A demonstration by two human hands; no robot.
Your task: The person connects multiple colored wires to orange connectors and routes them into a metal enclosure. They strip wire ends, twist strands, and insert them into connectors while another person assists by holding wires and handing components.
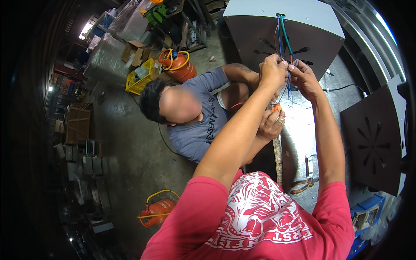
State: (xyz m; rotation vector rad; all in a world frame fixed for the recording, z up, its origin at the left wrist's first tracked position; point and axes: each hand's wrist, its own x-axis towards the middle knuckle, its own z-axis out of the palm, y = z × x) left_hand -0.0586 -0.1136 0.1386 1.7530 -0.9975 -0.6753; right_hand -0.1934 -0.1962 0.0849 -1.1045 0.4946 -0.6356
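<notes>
Just below the grey box (281,26), a bundle of wires (284,39) hangs straight down from its top hole. The left hand (273,71) and right hand (305,78) meet at the wires' lower end, both pinched shut on strands. A co-worker's hand (271,123) holds wires beneath, over the counter (299,130).

Plastic-sheathed wires (282,34) leave a matt painted metal cabinet (303,17) above a dull, smooth sheet-metal bench (299,130).

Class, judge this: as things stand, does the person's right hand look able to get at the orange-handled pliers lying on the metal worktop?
Probably yes, once freed: the right hand is busy with the coloured wires, but nothing covers the orange-handled pliers on the metal worktop.
</notes>
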